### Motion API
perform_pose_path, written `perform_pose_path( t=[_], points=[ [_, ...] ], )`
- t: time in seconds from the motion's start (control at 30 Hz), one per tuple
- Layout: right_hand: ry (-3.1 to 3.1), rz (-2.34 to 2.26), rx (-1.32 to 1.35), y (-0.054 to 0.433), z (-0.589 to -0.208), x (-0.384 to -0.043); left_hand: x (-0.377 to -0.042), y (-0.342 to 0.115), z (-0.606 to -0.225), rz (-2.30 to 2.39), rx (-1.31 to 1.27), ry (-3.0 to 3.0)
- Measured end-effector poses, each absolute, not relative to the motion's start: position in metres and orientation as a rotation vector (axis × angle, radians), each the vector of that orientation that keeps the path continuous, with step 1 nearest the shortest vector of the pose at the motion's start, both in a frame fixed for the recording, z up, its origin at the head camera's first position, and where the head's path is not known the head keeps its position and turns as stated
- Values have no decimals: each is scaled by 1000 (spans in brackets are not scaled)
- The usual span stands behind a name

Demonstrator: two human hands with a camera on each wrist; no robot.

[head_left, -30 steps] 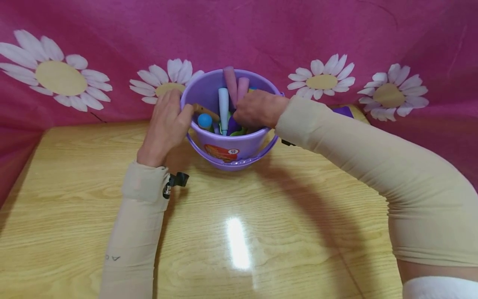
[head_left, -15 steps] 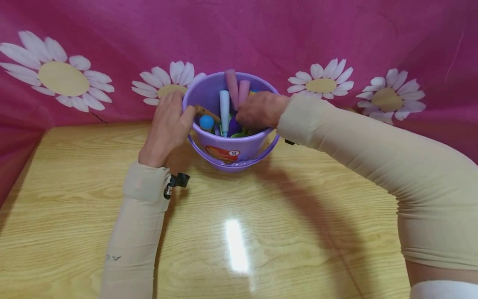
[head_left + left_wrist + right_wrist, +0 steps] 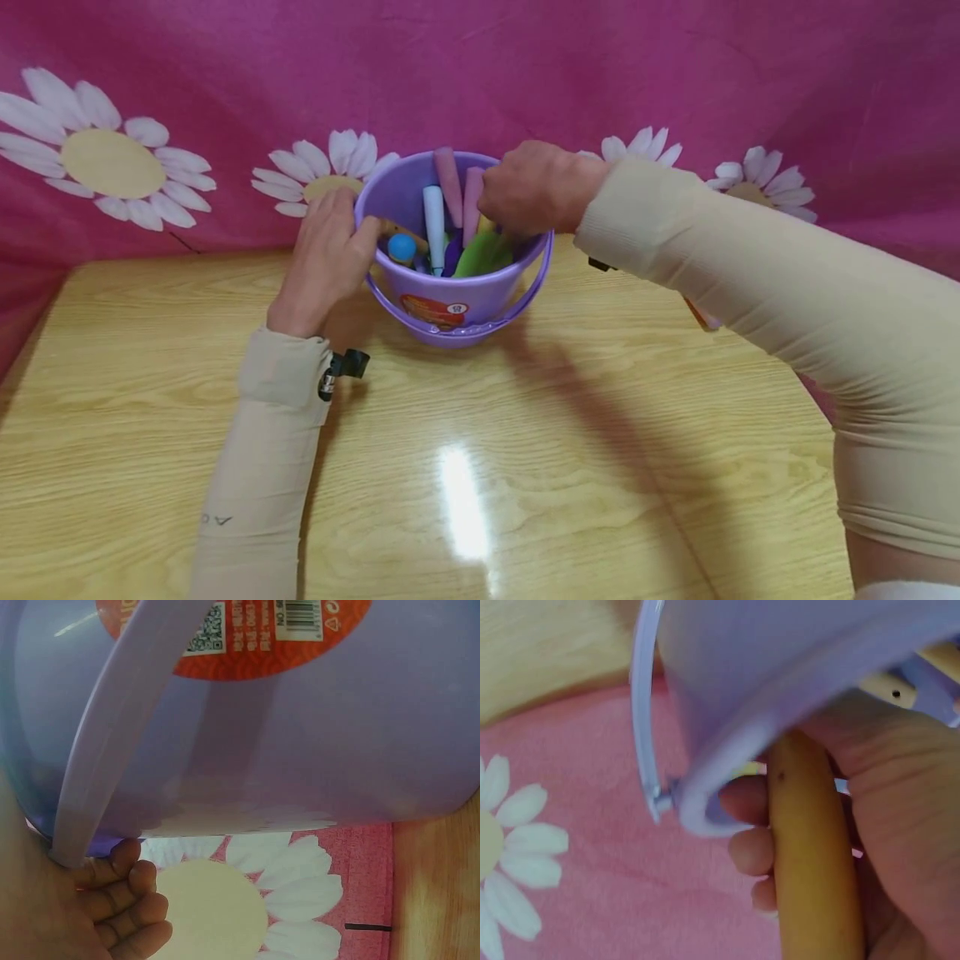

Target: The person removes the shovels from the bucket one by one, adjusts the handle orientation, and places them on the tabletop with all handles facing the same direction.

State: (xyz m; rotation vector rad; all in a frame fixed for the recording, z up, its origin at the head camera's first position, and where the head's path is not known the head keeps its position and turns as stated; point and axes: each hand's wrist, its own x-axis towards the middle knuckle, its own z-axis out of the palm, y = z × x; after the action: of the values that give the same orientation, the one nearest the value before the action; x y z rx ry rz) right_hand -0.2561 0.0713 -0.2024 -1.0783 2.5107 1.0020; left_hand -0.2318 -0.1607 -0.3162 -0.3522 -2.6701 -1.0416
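Note:
A purple bucket [image 3: 480, 292] stands on the table with its handle lowered at the front. My left hand [image 3: 322, 258] grips its left rim, thumb over the edge and fingers outside. My right hand [image 3: 536, 187] is over the right rim, its fingers curled round a smooth orange-yellow handle [image 3: 814, 855]; I cannot tell what tool it belongs to. Inside the bucket are a green piece [image 3: 483, 254], a light-blue handle [image 3: 434, 225], two pink handles, one of them a pink handle [image 3: 447, 183] leaning on the back wall, and a blue ball-shaped end [image 3: 401, 247].
The bucket stands near the back of the wooden table [image 3: 570, 467], close to a pink cloth [image 3: 480, 67] printed with daisies. A small orange-red edge [image 3: 700, 314] shows from under my right forearm.
My right hand has risen and moved right, from inside the bucket to its right rim. More of the green piece now shows. The left hand keeps its grip on the rim.

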Motion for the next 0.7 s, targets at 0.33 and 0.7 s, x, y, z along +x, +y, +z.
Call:
perform_pose_path(
  t=[0.33,0.7],
  points=[
    [2585,904,-1025,85,-174,-255,-238,-163,-318,-1041,-359,-2653],
    [2775,694,-1115,129,-167,-257,-241,-164,-320,-1037,-344,-2654]
  ],
)
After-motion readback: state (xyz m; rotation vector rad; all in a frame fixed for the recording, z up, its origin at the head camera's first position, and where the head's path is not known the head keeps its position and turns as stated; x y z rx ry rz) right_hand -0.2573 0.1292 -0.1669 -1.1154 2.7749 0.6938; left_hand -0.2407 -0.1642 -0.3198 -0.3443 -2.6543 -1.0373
